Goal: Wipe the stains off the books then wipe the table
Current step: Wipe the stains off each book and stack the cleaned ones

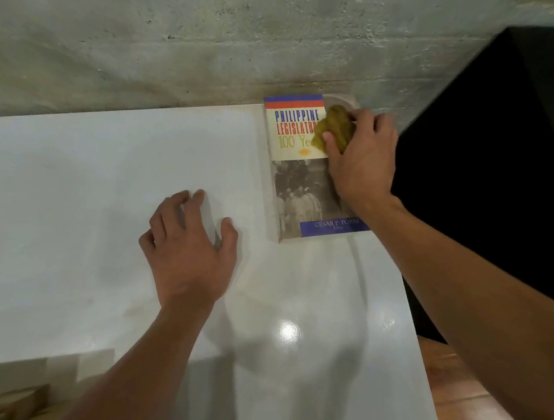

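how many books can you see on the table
1: a book lies flat at the table's far right corner, by the wall, under the right hand and cloth. None hidden that I can tell.

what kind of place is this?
Probably a plain room in a home or storeroom, hard to say which. A white table stands against a bare concrete wall, over a reddish-brown floor, with a book on it.

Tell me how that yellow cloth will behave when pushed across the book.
The cloth is bunched under the right hand, so it is probably soft and floppy. It looks light. The book seems glossy, so the cloth should slide easily.
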A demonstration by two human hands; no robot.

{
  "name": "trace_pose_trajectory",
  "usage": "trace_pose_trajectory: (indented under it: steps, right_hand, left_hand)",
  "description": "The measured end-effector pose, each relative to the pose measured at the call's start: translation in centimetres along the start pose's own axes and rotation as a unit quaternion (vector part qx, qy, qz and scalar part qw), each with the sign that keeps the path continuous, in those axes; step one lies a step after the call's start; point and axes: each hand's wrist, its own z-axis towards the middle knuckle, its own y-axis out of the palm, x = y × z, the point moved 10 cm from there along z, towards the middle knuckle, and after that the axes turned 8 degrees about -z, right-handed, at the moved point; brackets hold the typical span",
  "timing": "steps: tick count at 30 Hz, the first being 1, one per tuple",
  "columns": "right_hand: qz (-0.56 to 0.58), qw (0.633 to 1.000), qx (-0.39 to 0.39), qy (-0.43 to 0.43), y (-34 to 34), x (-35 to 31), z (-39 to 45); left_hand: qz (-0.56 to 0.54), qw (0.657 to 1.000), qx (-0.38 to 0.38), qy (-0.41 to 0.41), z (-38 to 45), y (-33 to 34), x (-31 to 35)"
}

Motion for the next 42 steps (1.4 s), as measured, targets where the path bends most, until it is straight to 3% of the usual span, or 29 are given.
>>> trace_pose_trajectory:
  steps: [8,14,18,24,32,42]
  right_hand:
    - [-0.047,0.995,0.051,0.072,-2.3,2.8,2.3]
    - [0.107,0.993,-0.003,-0.050,-0.3,-4.2,0.8]
    - [0.081,0.990,-0.008,-0.114,1.9,-8.2,0.9]
    - [0.045,0.990,0.004,-0.130,2.8,-9.3,3.0]
    - [-0.034,0.988,0.009,-0.154,1.5,-6.1,4.6]
    - [-0.099,0.994,0.032,-0.044,-1.0,1.5,5.2]
  left_hand:
    - [0.006,1.000,-0.001,0.000,0.0,0.0,0.1]
    - [0.005,1.000,-0.006,-0.008,0.2,0.0,-0.1]
    - [0.005,1.000,-0.004,-0.008,0.1,-0.1,-0.1]
    - [0.003,1.000,-0.005,-0.006,0.1,0.0,-0.2]
    - [-0.002,1.000,-0.002,-0.006,0.1,0.1,-0.2]
    - [0.004,1.000,0.003,-0.001,0.1,0.0,0.0]
